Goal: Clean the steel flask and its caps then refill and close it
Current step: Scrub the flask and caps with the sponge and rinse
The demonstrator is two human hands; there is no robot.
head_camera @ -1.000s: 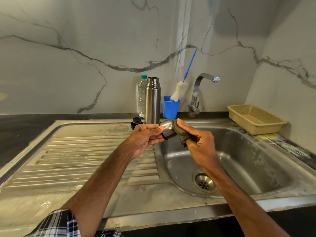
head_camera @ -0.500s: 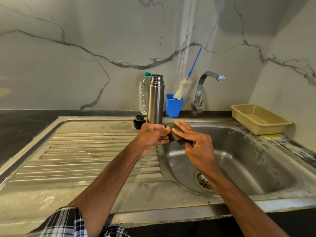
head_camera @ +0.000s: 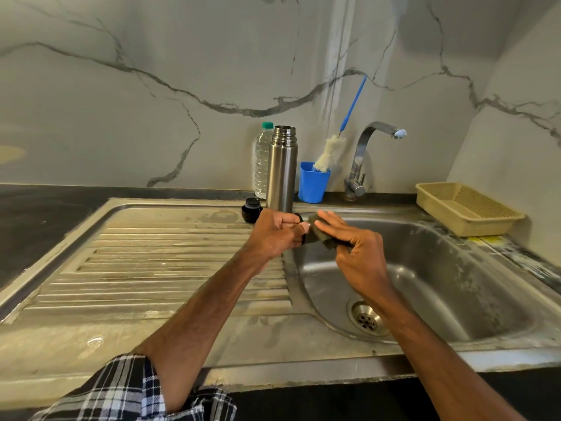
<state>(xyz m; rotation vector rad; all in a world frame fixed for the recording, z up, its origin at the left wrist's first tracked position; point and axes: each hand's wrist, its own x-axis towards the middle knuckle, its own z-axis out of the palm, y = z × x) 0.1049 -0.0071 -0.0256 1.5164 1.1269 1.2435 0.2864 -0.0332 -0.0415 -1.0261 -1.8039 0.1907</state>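
Note:
The open steel flask (head_camera: pixel 281 171) stands upright at the back of the sink's draining board. A small black inner cap (head_camera: pixel 251 209) sits just left of its base. My left hand (head_camera: pixel 277 232) grips the steel outer cap over the basin's edge; the cap is almost wholly hidden by both hands. My right hand (head_camera: pixel 349 241) holds a dark green scrub pad (head_camera: pixel 321 235) against the cap, fingers stretched over the pad and thumb beneath it.
A clear water bottle (head_camera: pixel 262 161) stands behind the flask. A blue cup (head_camera: pixel 312 183) holds a bottle brush (head_camera: pixel 329 151). The tap (head_camera: pixel 361 165) is off. A beige tray (head_camera: pixel 467 208) sits right of the steel basin (head_camera: pixel 425 268); the drain (head_camera: pixel 367 319) lies below my right forearm.
My right hand has slid the scrub pad over the cap, which showed a second ago and is now covered. Both hands stay over the basin's left edge.

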